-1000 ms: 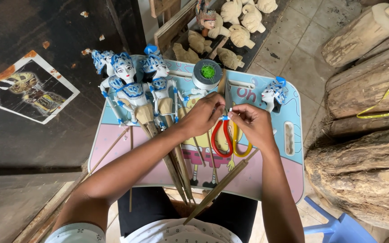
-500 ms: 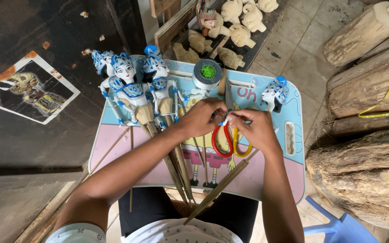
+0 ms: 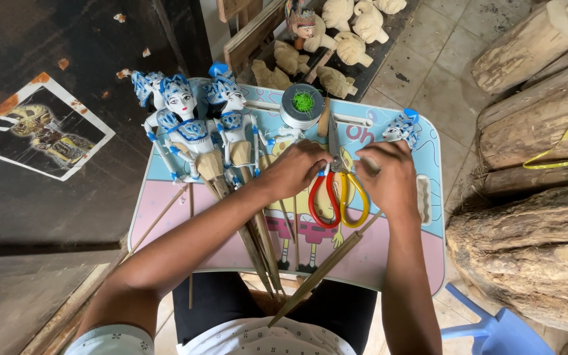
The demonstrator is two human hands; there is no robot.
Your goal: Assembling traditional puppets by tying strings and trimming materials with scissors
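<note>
While you sit with the little desk (image 3: 165, 217) across your lap, both of your hands meet in the middle of it, just above a pair of scissors (image 3: 336, 190) with one red loop and one yellow loop. The scissors lie flat on the desk with the blades pointing away from you, likely so you can grab them fast. Your left hand (image 3: 300, 167) comes in from the left with the arm stretched long, and its fingers are curled together, but I cannot tell what tiny thing they pinch. Your right hand (image 3: 389, 177) bends down at the wrist, with its fingers pressed together on a thin stick (image 3: 323, 269) that slants back toward your body. The hands are nearly touching, which seems to help you work on something small. To the left, blue and white puppets (image 3: 195, 128) lie side by side, with their long rods pointing at you, so they stay out of the way. A roll of tape (image 3: 302, 105) with a green middle sits at the far edge. One small blue puppet head (image 3: 402, 126) rests just past your right hand.
</note>
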